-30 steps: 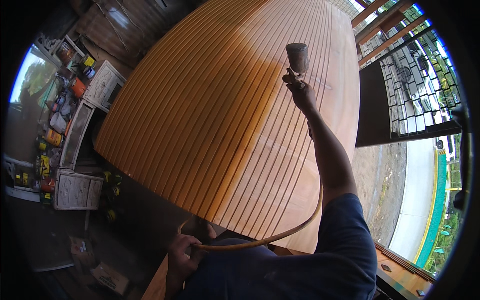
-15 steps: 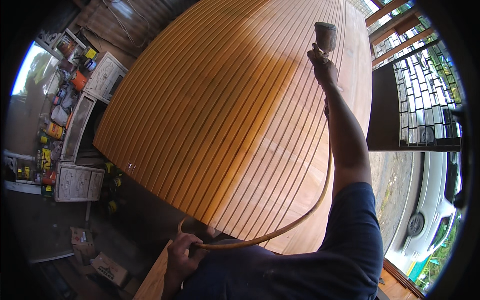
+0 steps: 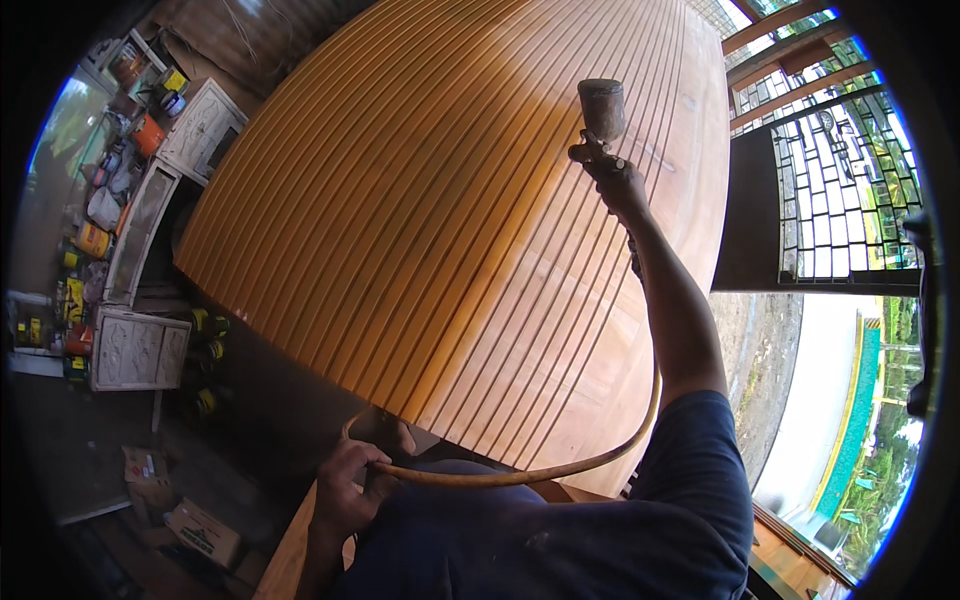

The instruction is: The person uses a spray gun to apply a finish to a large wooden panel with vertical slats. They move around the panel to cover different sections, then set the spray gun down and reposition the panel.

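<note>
A large wooden panel with parallel grooves (image 3: pixel 400 230) fills the middle. Its left part is coated a glossy orange-brown, while the right part is pale, bare-looking wood. Over the pale part, close to the colour border, my right hand (image 3: pixel 618 185) is closed round a spray gun (image 3: pixel 602 110) with a grey cup on top. A tan air hose (image 3: pixel 520 474) runs from under the right forearm, curves across my body and reaches my left hand (image 3: pixel 350 485). That hand's fingers are wrapped round the hose near the panel's lower edge.
At the left, a worn carved white cabinet (image 3: pixel 143 350) stands beside a surface crowded with cans and bottles (image 3: pixel 95 240). Cardboard boxes (image 3: pixel 200 530) lie on the floor at lower left. To the right are a barred window (image 3: pixel 850 200) and an opening onto a paved strip (image 3: pixel 760 350).
My right hand has brought the spray gun nearer and to the left, towards the colour border. My left hand keeps its hold on the hose. Outside, the white car has left the opening.
</note>
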### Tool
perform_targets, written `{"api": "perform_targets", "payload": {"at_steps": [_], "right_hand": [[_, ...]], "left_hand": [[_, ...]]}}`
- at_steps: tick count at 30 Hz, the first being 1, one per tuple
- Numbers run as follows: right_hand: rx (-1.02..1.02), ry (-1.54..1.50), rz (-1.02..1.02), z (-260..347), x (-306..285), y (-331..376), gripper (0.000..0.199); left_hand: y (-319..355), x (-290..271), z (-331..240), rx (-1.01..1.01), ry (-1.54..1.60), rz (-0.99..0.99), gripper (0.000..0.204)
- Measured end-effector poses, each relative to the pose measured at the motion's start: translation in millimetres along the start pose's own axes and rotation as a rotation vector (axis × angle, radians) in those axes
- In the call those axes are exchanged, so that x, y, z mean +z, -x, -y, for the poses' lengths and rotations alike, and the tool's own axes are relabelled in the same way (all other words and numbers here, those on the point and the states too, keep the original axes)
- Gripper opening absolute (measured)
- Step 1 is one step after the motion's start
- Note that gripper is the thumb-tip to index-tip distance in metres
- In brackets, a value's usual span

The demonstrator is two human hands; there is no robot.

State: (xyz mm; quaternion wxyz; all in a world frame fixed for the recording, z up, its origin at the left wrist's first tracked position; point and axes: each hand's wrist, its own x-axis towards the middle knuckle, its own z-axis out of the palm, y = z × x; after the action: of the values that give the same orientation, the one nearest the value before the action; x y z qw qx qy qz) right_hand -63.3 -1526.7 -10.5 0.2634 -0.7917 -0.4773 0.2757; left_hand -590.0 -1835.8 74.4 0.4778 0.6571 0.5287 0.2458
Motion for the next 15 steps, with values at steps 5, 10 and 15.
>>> {"api": "perform_targets", "payload": {"at_steps": [5,10,15], "right_hand": [[-0.058,0.02,0.056,4.4,26.2,61.4,0.04],[-0.061,-0.027,0.132,10.3,43.5,133.1,0.032],[-0.086,0.014,0.179,10.4,60.6,211.3,0.028]], "left_hand": [[14.6,-17.1,10.0,-0.001,0.031,0.003,0.034],[33.2,-33.0,24.0,0.046,0.046,-0.001,0.041],[58.8,-46.2,36.4,0.041,0.071,-0.001,0.047]]}}
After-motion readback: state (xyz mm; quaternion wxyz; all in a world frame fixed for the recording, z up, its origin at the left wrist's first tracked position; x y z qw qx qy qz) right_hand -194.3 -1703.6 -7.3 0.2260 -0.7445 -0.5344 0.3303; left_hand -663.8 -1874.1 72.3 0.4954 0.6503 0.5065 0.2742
